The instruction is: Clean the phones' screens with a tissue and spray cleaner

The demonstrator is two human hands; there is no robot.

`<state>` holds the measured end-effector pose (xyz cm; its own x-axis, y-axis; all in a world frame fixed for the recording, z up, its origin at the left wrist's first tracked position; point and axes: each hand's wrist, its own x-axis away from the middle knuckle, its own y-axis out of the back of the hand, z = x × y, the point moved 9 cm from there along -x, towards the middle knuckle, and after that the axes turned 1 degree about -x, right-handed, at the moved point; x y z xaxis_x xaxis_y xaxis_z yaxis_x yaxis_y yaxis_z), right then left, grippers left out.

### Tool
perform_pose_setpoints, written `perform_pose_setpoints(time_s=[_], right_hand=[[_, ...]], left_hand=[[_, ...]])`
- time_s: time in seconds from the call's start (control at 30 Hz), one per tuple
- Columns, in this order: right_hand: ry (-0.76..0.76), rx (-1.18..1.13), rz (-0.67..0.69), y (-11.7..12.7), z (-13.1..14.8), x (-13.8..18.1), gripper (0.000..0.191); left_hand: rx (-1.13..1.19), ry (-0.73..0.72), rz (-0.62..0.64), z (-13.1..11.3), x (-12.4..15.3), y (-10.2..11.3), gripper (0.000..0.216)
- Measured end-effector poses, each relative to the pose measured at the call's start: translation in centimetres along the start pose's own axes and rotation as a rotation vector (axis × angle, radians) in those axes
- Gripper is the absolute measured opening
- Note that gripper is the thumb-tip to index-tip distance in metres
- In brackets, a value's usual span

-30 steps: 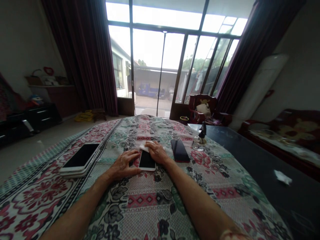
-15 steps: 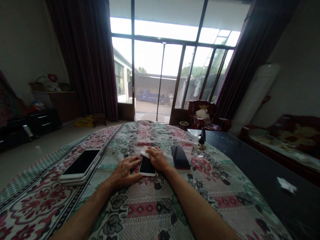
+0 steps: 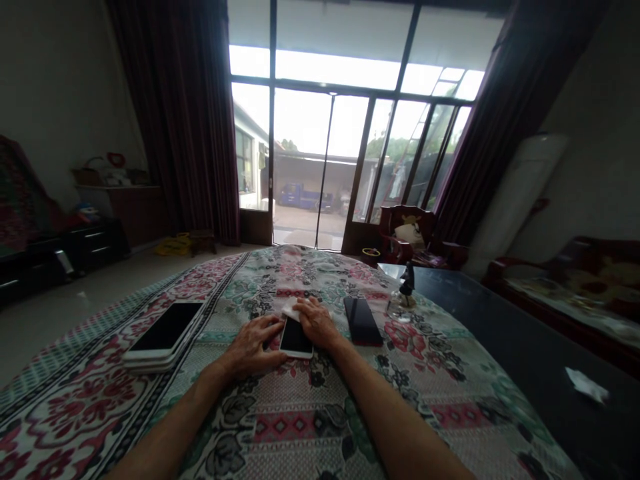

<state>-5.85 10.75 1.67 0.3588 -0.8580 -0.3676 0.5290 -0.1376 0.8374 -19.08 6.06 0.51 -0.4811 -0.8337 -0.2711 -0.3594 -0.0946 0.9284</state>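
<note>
A white-framed smartphone [image 3: 297, 339] with a dark screen lies flat on the flowered tablecloth [image 3: 295, 400]. My left hand [image 3: 254, 347] grips its left side, thumb at the near corner and fingers along the edge. Over the far end of the screen, my right hand [image 3: 317, 323] is closed on a white tissue [image 3: 289, 309] and presses it down; part of the tissue is hidden under the fingers. A dark phone [image 3: 362, 320] rests just to the right, apart from both hands. Further left sits a stack of white phones or tablets [image 3: 164, 333].
A clear bottle with a black spray top [image 3: 407, 287] stands at the right rear of the cloth. Beyond the cloth, a dark tabletop [image 3: 500, 327] carries a crumpled white tissue [image 3: 587, 385]. Glass doors, chairs and curtains lie behind.
The view has shifted slightly, so everything sits a little lower in the picture. Both hands keep nearly the same place on the smartphone, and the tissue stays under my right hand.
</note>
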Motion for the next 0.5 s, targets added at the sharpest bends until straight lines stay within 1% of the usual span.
perform_pose_setpoints(time_s=[0.17, 0.27, 0.37, 0.5], right_hand=[[0.007, 0.0, -0.02, 0.3, 0.1, 0.1, 0.034], [0.021, -0.007, -0.025, 0.3, 0.2, 0.1, 0.034], [0.015, -0.006, -0.036, 0.3, 0.0, 0.1, 0.033], [0.008, -0.006, -0.051, 0.4, -0.3, 0.0, 0.03]], left_hand=[[0.006, 0.018, 0.059, 0.7, -0.4, -0.5, 0.07], [0.003, 0.033, 0.09, 1.0, -1.1, -0.2, 0.078], [-0.02, 0.005, 0.127, 0.8, -1.8, 0.0, 0.08], [-0.024, -0.025, 0.108, 1.1, -2.2, 0.1, 0.086]])
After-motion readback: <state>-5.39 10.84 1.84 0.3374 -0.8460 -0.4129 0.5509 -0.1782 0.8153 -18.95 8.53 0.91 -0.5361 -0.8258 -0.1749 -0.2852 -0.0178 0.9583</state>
